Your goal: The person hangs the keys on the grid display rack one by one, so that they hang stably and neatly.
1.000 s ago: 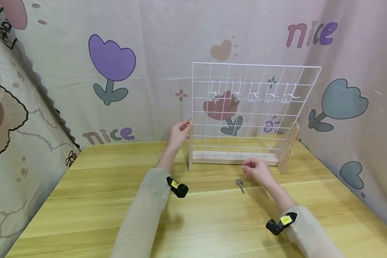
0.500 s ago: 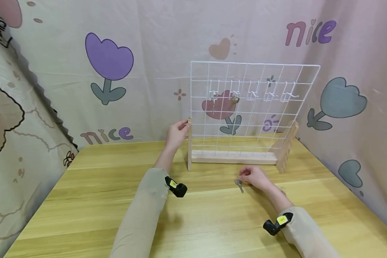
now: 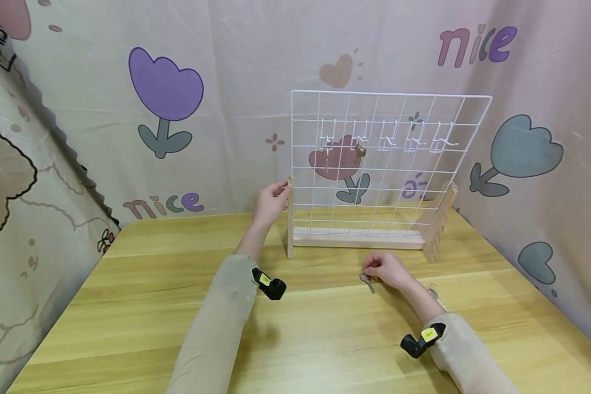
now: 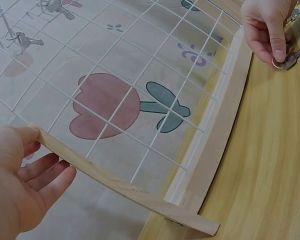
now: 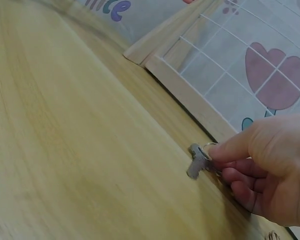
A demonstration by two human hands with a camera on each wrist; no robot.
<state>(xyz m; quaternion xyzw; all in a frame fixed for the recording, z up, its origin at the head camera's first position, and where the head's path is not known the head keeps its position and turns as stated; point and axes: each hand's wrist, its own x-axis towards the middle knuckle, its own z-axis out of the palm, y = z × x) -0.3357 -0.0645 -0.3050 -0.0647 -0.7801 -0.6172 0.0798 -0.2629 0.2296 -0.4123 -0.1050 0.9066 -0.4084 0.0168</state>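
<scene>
A white wire grid rack [image 3: 364,93] stands upright in a wooden frame at the back right of the table. My left hand [image 3: 271,203] grips the top of its left wooden side post [image 4: 90,167], thumb on the front edge and fingers bent behind. In front of the rack's base, my right hand [image 3: 388,270] pinches the ring of a small bunch of keys [image 5: 197,161] between thumb and forefinger. The keys point down, close over the tabletop. Several white hooks [image 3: 387,143] run in a row across the grid. Keys [image 4: 24,40] hang on the leftmost hook, and a brassy bunch [image 3: 359,150] on the second.
Another bunch of keys [image 3: 434,294] lies on the wooden table [image 3: 128,306], partly hidden by my right forearm. A printed curtain [image 3: 241,71] hangs close behind the rack and along both sides.
My right hand has come down and slightly left from above the keys and now pinches their ring. The left hand stays on the side post.
</scene>
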